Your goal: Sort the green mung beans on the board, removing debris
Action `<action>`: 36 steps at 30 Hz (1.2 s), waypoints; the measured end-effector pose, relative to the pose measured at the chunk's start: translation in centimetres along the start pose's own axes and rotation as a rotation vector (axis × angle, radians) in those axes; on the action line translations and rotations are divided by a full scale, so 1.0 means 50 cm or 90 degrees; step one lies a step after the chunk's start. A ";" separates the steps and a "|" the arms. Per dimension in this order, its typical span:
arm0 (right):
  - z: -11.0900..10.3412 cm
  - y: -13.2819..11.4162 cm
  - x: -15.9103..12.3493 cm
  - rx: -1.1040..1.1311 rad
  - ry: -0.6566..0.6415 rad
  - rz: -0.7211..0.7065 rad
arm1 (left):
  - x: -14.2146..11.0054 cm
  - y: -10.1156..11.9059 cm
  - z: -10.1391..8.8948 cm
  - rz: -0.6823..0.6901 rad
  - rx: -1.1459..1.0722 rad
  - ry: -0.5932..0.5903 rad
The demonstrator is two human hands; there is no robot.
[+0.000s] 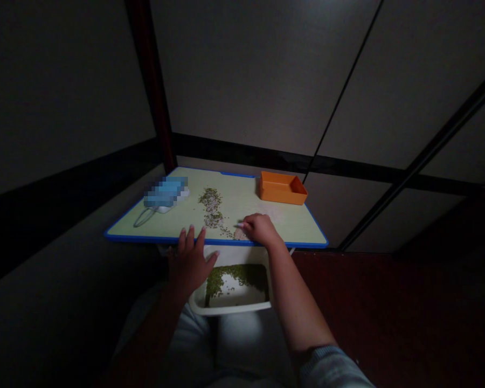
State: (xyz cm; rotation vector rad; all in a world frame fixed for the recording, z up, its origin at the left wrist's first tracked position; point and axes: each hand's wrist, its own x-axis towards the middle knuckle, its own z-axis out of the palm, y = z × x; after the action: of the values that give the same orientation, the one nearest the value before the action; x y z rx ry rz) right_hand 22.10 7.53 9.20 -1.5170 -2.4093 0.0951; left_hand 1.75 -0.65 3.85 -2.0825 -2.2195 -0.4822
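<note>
My left hand (189,265) lies with its fingers spread at the table's front edge, by the left side of a white tub (231,311). The tub rests at my lap and holds many small green beans (242,272), which look like mung beans. My right hand (261,228) is on the tabletop with its fingers curled together. Beside its fingertips lies a small patch of pale grains (240,234), perhaps rice. Whatever its fingers may pinch is too small to make out. Left of it spreads a mixed pile of green beans and pale grains (212,207).
An orange rectangular box (282,189) stands at the back right of the blue-edged table (303,229). A blurred blue item (165,191) with a grey loop of cord (144,216) lies at the left. Panelled walls stand close behind and left.
</note>
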 end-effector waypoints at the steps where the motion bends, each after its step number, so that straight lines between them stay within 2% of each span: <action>1: 0.000 0.000 0.000 -0.001 -0.002 0.001 | 0.000 0.000 0.000 0.001 0.000 0.002; 36: 0.001 0.003 -0.004 0.035 0.003 0.001 | 0.000 0.000 0.002 0.008 0.005 0.012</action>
State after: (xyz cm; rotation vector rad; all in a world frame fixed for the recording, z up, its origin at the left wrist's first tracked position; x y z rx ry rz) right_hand 22.30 7.43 9.09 -1.4936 -2.3813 0.1579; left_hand 1.77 -0.62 3.77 -2.0777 -2.1941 -0.4899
